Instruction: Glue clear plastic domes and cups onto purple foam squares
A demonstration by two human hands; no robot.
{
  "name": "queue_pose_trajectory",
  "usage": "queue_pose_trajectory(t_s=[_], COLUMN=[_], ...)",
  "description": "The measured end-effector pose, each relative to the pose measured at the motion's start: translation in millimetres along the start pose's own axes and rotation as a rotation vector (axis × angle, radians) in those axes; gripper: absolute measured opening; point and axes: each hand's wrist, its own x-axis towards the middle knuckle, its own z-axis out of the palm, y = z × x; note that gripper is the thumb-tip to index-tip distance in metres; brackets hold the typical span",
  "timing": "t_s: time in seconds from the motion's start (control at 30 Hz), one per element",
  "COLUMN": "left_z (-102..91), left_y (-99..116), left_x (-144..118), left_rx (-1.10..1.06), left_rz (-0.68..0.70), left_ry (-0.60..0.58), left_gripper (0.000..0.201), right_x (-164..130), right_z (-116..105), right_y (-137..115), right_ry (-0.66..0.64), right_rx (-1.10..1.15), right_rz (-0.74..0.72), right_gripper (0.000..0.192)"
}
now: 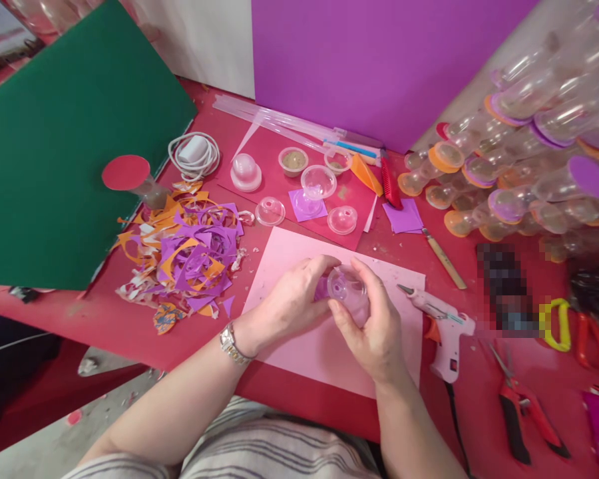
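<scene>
Above a pink sheet (299,352), a clear plastic cup (348,287) with a round rim is held between my two hands. My right hand (377,326) grips it from the right, thumb in front and fingers round the side. My left hand (294,293) closes on its left side, where a purple tint shows; some of those fingers are hidden. Beyond the hands lie a clear dome lid (270,211), another dome lid (342,219) and a clear cup (318,181) near a purple paper square (299,207).
Purple and orange paper scraps (194,246) are heaped at left, beside a green board (80,146). A glue gun (446,326), a wooden-handled knife (444,258) and red-handled pruners (524,406) lie at right. Stacked clear plastic pieces (519,153) rise behind them.
</scene>
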Motion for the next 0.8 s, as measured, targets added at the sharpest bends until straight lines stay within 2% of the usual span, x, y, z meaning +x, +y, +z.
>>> queue_pose_trajectory(t_s=[0.13,0.37,0.5,0.7,0.8], left_z=[0.8,8.2,11.3,11.4,11.2], left_y=[-1.6,-9.7,-12.8,-15.6,-16.0], left_x=[-1.1,-3.5,-3.6,-4.5,-5.1], left_rx=[-0.005,0.045,0.078,0.112,0.100], left_rz=[0.006,0.104,0.120,0.121,0.120], left_ry=[-0.002,0.017,0.017,0.000,-0.010], left_gripper=[0.038,0.055,0.057,0.059,0.061], right_x=[-1.5,-0.7,-1.0,-4.8,-4.2], right_z=[0.9,3.5,5.0,5.2,4.6], right_y=[1.1,2.7,1.9,5.1,6.6], right_ry=[0.002,0.007,0.031,0.053,0.077], right_rx=[0.005,0.037,0.046,0.032,0.034], right_rz=[0.000,-0.019,-0.016,0.034,0.003], right_gripper=[0.052,0.054,0.054,0.070,0.069])
